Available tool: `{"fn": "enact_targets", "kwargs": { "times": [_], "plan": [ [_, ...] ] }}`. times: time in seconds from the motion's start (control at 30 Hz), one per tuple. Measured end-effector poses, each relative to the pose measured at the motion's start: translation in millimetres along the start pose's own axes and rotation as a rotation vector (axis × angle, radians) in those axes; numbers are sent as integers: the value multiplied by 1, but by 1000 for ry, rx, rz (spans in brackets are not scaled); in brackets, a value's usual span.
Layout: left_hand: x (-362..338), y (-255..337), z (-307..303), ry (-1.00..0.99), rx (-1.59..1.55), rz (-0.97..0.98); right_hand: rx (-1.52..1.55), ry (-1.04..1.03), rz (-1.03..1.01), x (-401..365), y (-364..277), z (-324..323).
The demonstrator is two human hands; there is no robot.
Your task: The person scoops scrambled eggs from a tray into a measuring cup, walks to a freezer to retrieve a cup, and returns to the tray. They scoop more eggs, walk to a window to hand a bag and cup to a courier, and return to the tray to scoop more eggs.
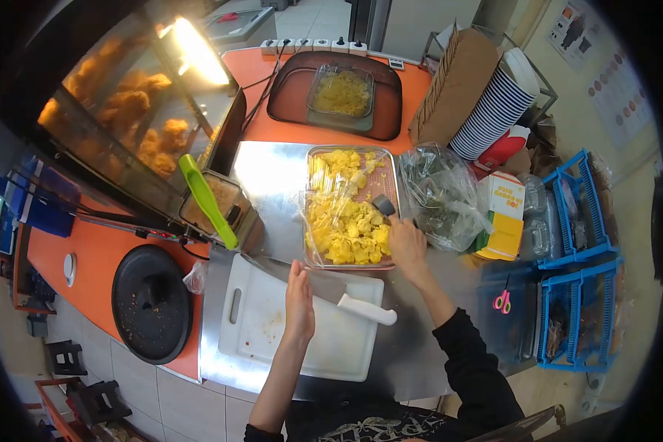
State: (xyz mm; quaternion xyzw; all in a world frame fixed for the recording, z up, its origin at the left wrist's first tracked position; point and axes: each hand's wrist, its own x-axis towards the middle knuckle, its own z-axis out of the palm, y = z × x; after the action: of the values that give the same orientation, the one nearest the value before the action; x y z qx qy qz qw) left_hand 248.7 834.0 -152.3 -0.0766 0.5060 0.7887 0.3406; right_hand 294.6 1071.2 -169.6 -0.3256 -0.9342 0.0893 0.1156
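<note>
My right hand [409,247] is closed at the right edge of a tray [393,166] of yellow scrambled-egg-like pieces [350,225]. From its fingers a small utensil with a dark grey rounded end [383,205] points into the tray; most of it is hidden by the hand. Clear plastic wrap partly covers the tray's left side. My left hand [300,306] hangs over the white cutting board [346,350], fingers stretched out and holding nothing. Beside it, a knife with a white handle [368,309] lies across the board, its blade partly behind the hand.
A lit glass case of fried pieces [136,103] stands at the left, with a green-handled tool [206,202] in a metal container nearby. Right of the tray are a plastic bag [442,195], stacked paper cups [493,107] and blue racks [578,317]. Pink scissors [502,300] lie right.
</note>
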Motion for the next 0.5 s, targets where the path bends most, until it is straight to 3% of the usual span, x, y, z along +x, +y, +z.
{"fn": "enact_targets", "kwargs": {
  "times": [0.1, 0.27, 0.4, 0.5],
  "plan": [
    [27, -5, 6, 11, 187, 98, 114, -85, -41, -9, -18, -7],
    [42, -6, 7, 1, 165, 35, 282, -75, 12, -14, -34, -14],
    [34, -2, 0, -26, 184, 26, 382, -51, 29, -15, -17, -1],
    [19, 10, 7, 25, 242, 76, 610, -146, 159, -6, -1, -1]
  ]
}}
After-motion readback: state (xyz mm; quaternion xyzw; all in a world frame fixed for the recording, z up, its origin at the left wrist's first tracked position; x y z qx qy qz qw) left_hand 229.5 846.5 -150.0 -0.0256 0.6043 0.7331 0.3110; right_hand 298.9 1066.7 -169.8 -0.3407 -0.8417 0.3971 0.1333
